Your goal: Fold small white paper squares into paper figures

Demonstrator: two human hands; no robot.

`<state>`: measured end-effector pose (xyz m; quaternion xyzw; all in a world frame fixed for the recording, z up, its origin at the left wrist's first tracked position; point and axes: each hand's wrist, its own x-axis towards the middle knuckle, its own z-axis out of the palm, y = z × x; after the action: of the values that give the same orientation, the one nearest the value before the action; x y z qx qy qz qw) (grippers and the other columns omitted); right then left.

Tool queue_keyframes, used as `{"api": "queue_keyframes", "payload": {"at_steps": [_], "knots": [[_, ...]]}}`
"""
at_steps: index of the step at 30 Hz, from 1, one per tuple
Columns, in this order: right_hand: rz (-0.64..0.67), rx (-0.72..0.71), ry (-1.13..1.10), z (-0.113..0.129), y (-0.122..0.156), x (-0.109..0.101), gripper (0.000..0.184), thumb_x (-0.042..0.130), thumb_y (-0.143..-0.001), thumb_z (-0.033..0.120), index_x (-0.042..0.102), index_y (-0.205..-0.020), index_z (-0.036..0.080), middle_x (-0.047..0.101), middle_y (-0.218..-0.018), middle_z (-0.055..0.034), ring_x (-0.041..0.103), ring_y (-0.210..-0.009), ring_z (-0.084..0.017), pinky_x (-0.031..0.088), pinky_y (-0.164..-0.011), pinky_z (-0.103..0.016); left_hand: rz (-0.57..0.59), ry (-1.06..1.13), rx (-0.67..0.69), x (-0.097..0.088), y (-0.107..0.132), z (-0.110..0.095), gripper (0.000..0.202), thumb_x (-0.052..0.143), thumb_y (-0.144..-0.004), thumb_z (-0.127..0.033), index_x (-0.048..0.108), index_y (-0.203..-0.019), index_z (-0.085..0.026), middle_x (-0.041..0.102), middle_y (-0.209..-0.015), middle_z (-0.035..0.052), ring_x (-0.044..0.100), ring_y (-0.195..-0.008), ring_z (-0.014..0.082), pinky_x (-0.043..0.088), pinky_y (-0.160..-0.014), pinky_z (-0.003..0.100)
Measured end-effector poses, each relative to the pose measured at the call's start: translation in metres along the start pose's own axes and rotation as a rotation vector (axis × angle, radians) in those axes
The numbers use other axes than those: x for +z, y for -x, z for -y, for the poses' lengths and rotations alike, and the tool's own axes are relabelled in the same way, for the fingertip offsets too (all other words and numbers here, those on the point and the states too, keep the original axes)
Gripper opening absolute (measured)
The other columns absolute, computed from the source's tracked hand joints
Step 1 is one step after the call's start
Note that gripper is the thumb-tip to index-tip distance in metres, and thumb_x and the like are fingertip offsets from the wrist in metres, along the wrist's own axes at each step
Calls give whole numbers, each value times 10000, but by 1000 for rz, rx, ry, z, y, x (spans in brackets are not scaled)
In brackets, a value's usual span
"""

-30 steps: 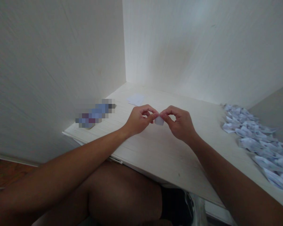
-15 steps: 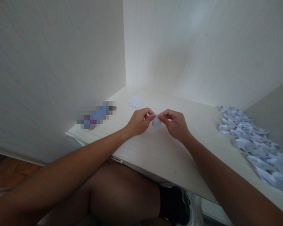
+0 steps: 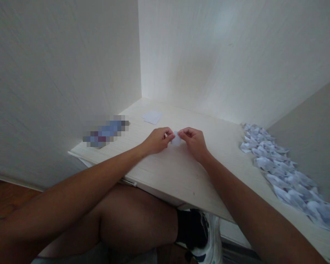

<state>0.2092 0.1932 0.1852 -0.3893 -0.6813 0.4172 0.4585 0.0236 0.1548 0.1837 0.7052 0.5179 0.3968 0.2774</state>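
A small white piece of paper [image 3: 176,139] is held up between my two hands, just above the pale tabletop. My left hand [image 3: 160,140] pinches its left edge between thumb and fingers. On the other side, my right hand [image 3: 191,141] grips the upper right edge the same way. Part of the paper is covered by my fingertips, so its exact folds cannot be made out. Behind my left hand, a few flat white paper squares [image 3: 152,117] lie on the table.
Along the right side of the table [image 3: 165,172] runs a long heap of folded white paper pieces [image 3: 277,157]. A blurred-out bluish item [image 3: 107,131] lies by the left wall. Walls enclose the table's back and sides. My leg and shoe are below the front edge.
The whole view has shifted slightly, so things appear further left. Both hands still hold the paper, which now looks flatter and tilted differently between the fingers.
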Motion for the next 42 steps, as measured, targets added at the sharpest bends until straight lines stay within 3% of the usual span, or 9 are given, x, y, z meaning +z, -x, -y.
{"api": "queue_keyframes", "payload": {"at_steps": [7, 13, 21, 26, 29, 31, 35, 39, 42], "knots": [[-13, 57, -42, -7, -2, 0, 232, 779, -716, 424, 714, -676, 205, 700, -682, -14, 587, -654, -162, 494, -675, -328, 35, -38, -4, 4, 2, 3, 232, 607, -957, -255, 638, -732, -207, 648, -613, -14, 573, -549, 154, 429, -601, 283], [-225, 93, -150, -21, -22, -32, 264, 789, -702, 452, 669, -733, 219, 711, -821, -11, 615, -771, -155, 485, -727, -313, 86, -80, -2, 7, 7, 4, 149, 741, -815, -177, 693, -679, -214, 678, -621, -13, 563, -574, 156, 396, -603, 281], [-272, 208, -243, -32, -26, -35, 299, 865, -741, 391, 654, -731, 179, 684, -778, -14, 650, -767, -160, 548, -737, -315, -68, 58, -40, 13, 9, 8, 117, 682, -922, -247, 717, -840, -172, 754, -770, 24, 637, -543, 122, 458, -569, 243], [-304, 294, -193, -19, -17, -25, 361, 685, -1018, 385, 654, -1307, 171, 684, -1298, -104, 705, -1092, -244, 619, -921, -455, -184, 152, -54, 13, 15, 3, 119, 749, -883, -241, 717, -962, -159, 783, -981, 56, 674, -576, 100, 502, -576, 224], [-349, 305, -173, -12, -2, -14, 393, 685, -1017, 384, 636, -1350, 179, 664, -1351, -114, 694, -1140, -261, 613, -951, -479, -241, 192, -92, 16, 21, -4, 184, 757, -893, -276, 699, -1016, -151, 775, -1004, 75, 689, -613, 110, 519, -555, 224], [-375, 289, -168, -9, 12, -5, 343, 681, -1019, 396, 666, -1273, 167, 700, -1250, -94, 711, -1045, -230, 622, -893, -433, -272, 203, -116, 19, 27, -10, 244, 731, -920, -302, 684, -1101, -146, 768, -1044, 98, 699, -659, 127, 537, -548, 235], [-417, 230, -178, -2, 43, 11, 304, 822, -838, 417, 683, -737, 166, 651, -654, 27, 588, -672, -140, 487, -709, -289, -247, 151, -90, 22, 42, -24, 326, 755, -880, -220, 698, -1194, -154, 772, -1087, 100, 696, -730, 156, 599, -671, 306], [-440, 187, -218, 8, 72, 26, 308, 849, -725, 422, 651, -632, 205, 615, -568, 39, 560, -676, -150, 433, -673, -281, -235, 38, 0, 28, 65, -40, 305, 800, -810, -143, 771, -1113, -155, 764, -1146, 103, 695, -859, 196, 551, -1002, 397], [-446, 170, -267, 18, 90, 37, 307, 847, -708, 443, 658, -638, 211, 633, -581, 31, 569, -692, -156, 443, -660, -278, -230, -1, 28, 35, 86, -50, 328, 804, -813, -143, 774, -1139, -137, 752, -1190, 125, 693, -858, 200, 519, -1051, 400]]}}
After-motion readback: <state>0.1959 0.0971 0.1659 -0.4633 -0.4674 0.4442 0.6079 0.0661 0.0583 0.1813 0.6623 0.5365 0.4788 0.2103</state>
